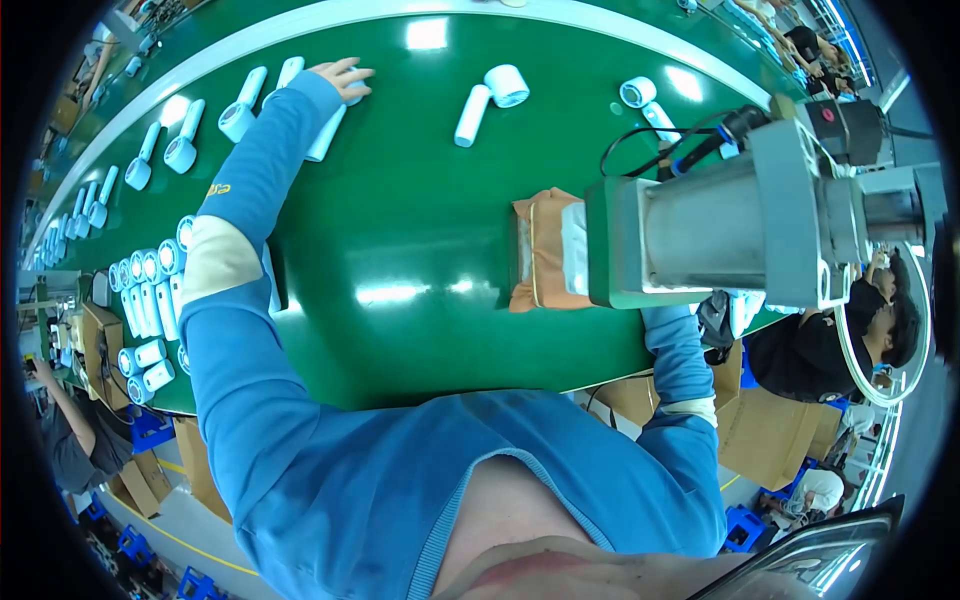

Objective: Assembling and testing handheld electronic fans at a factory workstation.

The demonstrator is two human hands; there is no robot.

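My left hand [345,78] reaches to the far left of the green table, fingers spread over the round head of a white handheld fan. The handle [325,136] of this fan sticks out below the hand; most of its head is covered. Whether the fingers press on it is hard to see. My right forearm passes under a grey metal machine [710,230] at the right, and the machine hides my right hand. At the machine's left face sits a brown cloth-like wrap [552,250] with a clear pane.
More handheld fans [182,150] lie in a line along the left, with a packed group [150,285] nearer me. Two others lie far off, one mid-table [473,115], one at the right [637,93]. A black cable [625,145] loops by the machine. Cardboard boxes [770,430] stand below.
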